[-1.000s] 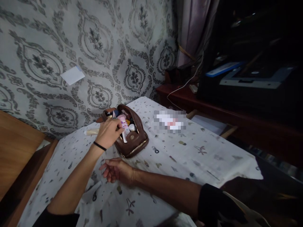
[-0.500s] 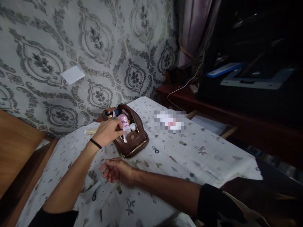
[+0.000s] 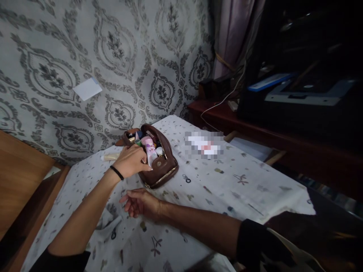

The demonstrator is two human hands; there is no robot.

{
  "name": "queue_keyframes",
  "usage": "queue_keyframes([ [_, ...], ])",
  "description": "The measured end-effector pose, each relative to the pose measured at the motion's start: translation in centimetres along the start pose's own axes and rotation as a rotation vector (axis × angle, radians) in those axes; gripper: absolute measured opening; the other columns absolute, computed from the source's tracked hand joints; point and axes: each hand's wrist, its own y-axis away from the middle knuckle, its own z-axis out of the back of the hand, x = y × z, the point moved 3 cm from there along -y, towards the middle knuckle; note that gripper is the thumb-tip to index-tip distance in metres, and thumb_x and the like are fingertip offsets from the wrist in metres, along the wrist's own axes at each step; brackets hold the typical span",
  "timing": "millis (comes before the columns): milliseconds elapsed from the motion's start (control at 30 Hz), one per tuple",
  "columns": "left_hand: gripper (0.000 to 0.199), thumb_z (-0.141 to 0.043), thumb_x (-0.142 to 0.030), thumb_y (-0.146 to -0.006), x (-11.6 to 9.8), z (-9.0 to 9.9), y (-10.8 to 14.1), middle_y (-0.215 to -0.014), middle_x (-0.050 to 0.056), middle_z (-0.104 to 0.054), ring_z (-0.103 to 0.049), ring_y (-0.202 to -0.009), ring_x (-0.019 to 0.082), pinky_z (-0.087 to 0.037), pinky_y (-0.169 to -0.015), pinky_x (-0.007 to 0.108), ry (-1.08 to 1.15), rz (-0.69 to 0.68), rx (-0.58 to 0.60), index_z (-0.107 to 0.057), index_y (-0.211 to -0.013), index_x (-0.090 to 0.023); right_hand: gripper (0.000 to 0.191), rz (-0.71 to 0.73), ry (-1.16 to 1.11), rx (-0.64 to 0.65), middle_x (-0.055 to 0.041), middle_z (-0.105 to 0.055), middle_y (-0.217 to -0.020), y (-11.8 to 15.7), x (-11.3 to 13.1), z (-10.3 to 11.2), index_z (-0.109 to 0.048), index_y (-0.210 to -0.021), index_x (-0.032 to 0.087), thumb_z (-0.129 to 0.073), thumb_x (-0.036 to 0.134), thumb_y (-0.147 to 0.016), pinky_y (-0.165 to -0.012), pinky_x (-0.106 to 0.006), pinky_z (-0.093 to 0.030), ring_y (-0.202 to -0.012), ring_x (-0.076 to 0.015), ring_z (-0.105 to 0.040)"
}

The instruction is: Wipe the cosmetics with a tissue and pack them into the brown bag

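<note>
A brown bag (image 3: 159, 177) with a gold zip lies on the table, its top unzipped. Inside it sit a pink tube (image 3: 149, 146) with a cartoon print, a white round cap (image 3: 159, 151) and other small items. My left hand (image 3: 132, 160), a black band at its wrist, is closed at the bag's near left rim. Its thumb lies along the rim, while the fingertips are partly hidden. My right hand (image 3: 141, 204) rests on the cloth in front of the bag, loosely open, palm turned up, holding nothing. A cream tube (image 3: 110, 156) lies left of the bag.
A white patterned cloth (image 3: 210, 189) covers the table. A blurred-out white and pink item (image 3: 204, 145) lies right of the bag. Beyond the right edge, a drawer (image 3: 249, 148) stands pulled out of dark red furniture (image 3: 224, 113). Patterned wallpaper backs the table.
My left hand has moved down and slightly left, off the pink tube to the bag's rim. More of the pink tube shows. My right hand stays where it was.
</note>
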Motion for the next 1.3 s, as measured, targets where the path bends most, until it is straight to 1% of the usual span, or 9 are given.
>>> queue_keyframes([
  [100, 0.017, -0.075, -0.035, -0.073, -0.4, -0.1, 0.3, -0.086, 0.002, -0.072, -0.058, -0.104, 0.026, -0.040, -0.090, 0.038, 0.016, 0.042, -0.013, -0.068, -0.066, -0.021, 0.034, -0.004, 0.001, 0.000, -0.0005, -0.066, -0.060, -0.1, -0.1, 0.0, -0.069, -0.086, 0.011, -0.062, 0.045, -0.085, -0.045, -0.024, -0.034, -0.043, -0.0107, -0.057],
  [200, 0.010, -0.072, -0.028, -0.074, -1.0, -0.2, 0.5, -0.087, 0.004, -0.072, -0.058, -0.105, 0.027, -0.040, -0.093, 0.041, 0.012, 0.088, -0.057, -0.069, -0.068, -0.020, 0.034, -0.003, -0.004, -0.002, -0.0006, -0.066, -0.060, -0.1, -0.1, 0.0, -0.069, -0.086, 0.011, -0.062, 0.044, -0.085, -0.045, -0.023, -0.033, -0.044, -0.0108, -0.057],
  [367, 0.011, -0.067, -0.025, -0.078, -1.5, -0.5, 0.6, -0.090, 0.004, -0.072, -0.059, -0.105, 0.027, -0.037, -0.096, 0.046, -0.001, 0.121, -0.054, -0.067, -0.069, -0.020, 0.035, 0.005, -0.007, 0.000, -0.0004, -0.066, -0.060, 0.0, 0.0, 0.1, -0.069, -0.086, 0.011, -0.063, 0.045, -0.083, -0.043, -0.023, -0.034, -0.043, -0.0107, -0.057],
  [600, 0.009, -0.068, -0.028, -0.078, -1.4, -0.3, 0.9, -0.089, 0.005, -0.069, -0.056, -0.103, 0.028, -0.038, -0.092, 0.044, -0.033, 0.068, -0.066, -0.065, -0.075, -0.020, 0.034, 0.005, -0.005, -0.003, -0.0008, -0.067, -0.062, 0.1, 0.0, 0.0, -0.070, -0.087, 0.011, -0.063, 0.044, -0.083, -0.045, -0.024, -0.034, -0.044, -0.0107, -0.058],
  [733, 0.012, -0.069, -0.030, -0.076, -1.3, 0.2, 1.3, -0.093, 0.005, -0.069, -0.055, -0.104, 0.028, -0.039, -0.089, 0.041, -0.044, 0.025, -0.027, -0.064, -0.079, -0.020, 0.032, 0.004, -0.005, -0.013, -0.0004, -0.066, -0.061, 0.2, 0.1, 0.0, -0.069, -0.087, 0.011, -0.061, 0.042, -0.086, -0.046, -0.024, -0.034, -0.044, -0.0106, -0.057],
  [833, 0.008, -0.066, -0.028, -0.076, -1.4, 0.1, 1.4, -0.089, 0.003, -0.070, -0.057, -0.102, 0.026, -0.039, -0.089, 0.040, -0.049, 0.011, -0.018, -0.062, -0.078, -0.021, 0.033, 0.000, -0.006, -0.014, -0.0001, -0.066, -0.061, 0.3, 0.2, -0.1, -0.069, -0.088, 0.011, -0.062, 0.043, -0.087, -0.046, -0.024, -0.033, -0.045, -0.0102, -0.057],
  [967, 0.005, -0.061, -0.024, -0.078, -1.8, -0.5, 1.3, -0.085, 0.003, -0.071, -0.059, -0.100, 0.026, -0.037, -0.092, 0.043, -0.074, 0.031, -0.050, -0.062, -0.074, -0.021, 0.037, -0.007, -0.005, -0.003, 0.0004, -0.065, -0.061, 0.3, 0.1, -0.1, -0.068, -0.088, 0.011, -0.063, 0.047, -0.086, -0.048, -0.023, -0.034, -0.046, -0.0100, -0.057],
  [1067, 0.007, -0.059, -0.021, -0.078, -2.1, -0.8, 1.3, -0.083, 0.004, -0.071, -0.059, -0.099, 0.027, -0.036, -0.094, 0.046, -0.086, 0.036, -0.081, -0.063, -0.072, -0.021, 0.035, -0.005, 0.001, -0.004, 0.0002, -0.066, -0.062, 0.3, 0.1, 0.0, -0.069, -0.088, 0.012, -0.062, 0.046, -0.086, -0.047, -0.024, -0.034, -0.046, -0.0100, -0.056],
  [1300, 0.008, -0.067, -0.027, -0.078, -1.5, -0.7, 1.7, -0.085, 0.002, -0.069, -0.059, -0.097, 0.024, -0.037, -0.091, 0.040, 0.004, -0.020, -0.106, -0.063, -0.075, -0.021, 0.035, 0.007, 0.005, -0.007, 0.0003, -0.066, -0.061, 0.2, 0.1, 0.0, -0.069, -0.088, 0.012, -0.064, 0.046, -0.085, -0.048, -0.024, -0.034, -0.046, -0.0104, -0.056],
])
